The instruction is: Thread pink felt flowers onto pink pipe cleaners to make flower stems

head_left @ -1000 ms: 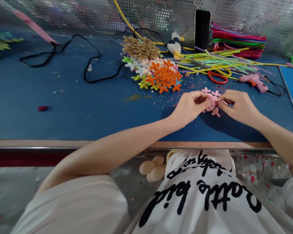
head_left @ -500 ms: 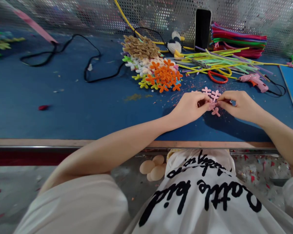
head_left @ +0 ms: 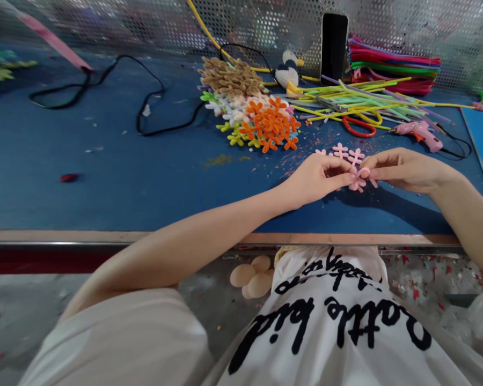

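Observation:
Both my hands meet over the right part of the blue table, pinching a pink pipe-cleaner piece (head_left: 364, 172) between them. My left hand (head_left: 316, 179) grips it from the left with thumb and fingertips. From the right, my right hand (head_left: 410, 170) holds it in a closed pinch; its exact shape is partly hidden by my fingers. Just beyond my fingertips lie several pink pipe-cleaner flowers (head_left: 340, 150). Another pink flower (head_left: 358, 184) shows right under my fingers; I cannot tell whether it is attached to the held piece.
A pile of orange, brown, white and yellow-green flowers (head_left: 271, 123) lies left of my hands. Beyond are loose pipe cleaners (head_left: 358, 99), red-handled scissors (head_left: 359, 127), a pink glue gun (head_left: 418, 134), a propped phone (head_left: 334, 48) and bundled pipe cleaners (head_left: 394, 67). A black cord (head_left: 145, 107) crosses the left.
My right hand has turned and its pinch now sits over the pink piece. The left hand has shifted slightly right, uncovering another pink flower behind it.

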Demonstrator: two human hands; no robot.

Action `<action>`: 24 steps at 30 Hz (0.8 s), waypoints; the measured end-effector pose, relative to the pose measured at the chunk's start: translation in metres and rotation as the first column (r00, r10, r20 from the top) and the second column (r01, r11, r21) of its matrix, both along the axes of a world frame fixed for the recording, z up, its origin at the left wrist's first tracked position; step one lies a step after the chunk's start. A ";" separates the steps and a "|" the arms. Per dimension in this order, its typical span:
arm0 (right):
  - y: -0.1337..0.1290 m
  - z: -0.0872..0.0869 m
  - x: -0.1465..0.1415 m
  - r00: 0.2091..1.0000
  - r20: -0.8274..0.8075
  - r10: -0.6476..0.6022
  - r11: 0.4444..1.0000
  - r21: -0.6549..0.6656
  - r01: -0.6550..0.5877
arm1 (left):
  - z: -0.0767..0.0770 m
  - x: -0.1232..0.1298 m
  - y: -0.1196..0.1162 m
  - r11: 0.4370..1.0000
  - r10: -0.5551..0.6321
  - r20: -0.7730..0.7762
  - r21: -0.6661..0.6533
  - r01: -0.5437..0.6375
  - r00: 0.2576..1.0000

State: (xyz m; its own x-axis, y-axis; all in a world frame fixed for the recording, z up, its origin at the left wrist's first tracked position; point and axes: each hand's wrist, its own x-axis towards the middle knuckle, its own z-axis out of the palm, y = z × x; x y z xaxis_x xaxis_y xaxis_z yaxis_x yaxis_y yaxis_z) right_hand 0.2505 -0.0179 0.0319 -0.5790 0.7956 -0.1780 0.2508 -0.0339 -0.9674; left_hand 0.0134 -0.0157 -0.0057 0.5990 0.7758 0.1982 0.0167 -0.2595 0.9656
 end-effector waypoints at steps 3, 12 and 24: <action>-0.001 -0.001 -0.001 1.000 0.003 -0.022 0.996 0.085 0.021 | 0.001 0.001 -0.003 0.992 -0.013 0.032 -0.128 0.017 0.999; -0.010 0.002 -0.012 0.993 0.038 -0.110 0.935 0.344 0.090 | 0.004 0.000 -0.004 0.943 0.070 0.052 -0.328 -0.049 0.996; -0.011 -0.009 -0.011 0.990 0.012 -0.142 0.687 0.721 0.090 | -0.004 0.000 -0.001 0.937 0.014 0.194 -0.344 0.055 0.981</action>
State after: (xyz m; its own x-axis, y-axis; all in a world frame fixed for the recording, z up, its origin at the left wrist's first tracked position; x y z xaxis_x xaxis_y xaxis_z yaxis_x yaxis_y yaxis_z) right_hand 0.2399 -0.0294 0.0228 -0.4821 0.7558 0.4431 0.3522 0.6303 -0.6919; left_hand 0.0136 -0.0170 -0.0100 0.5933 0.8044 0.0317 -0.1781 0.0928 0.9796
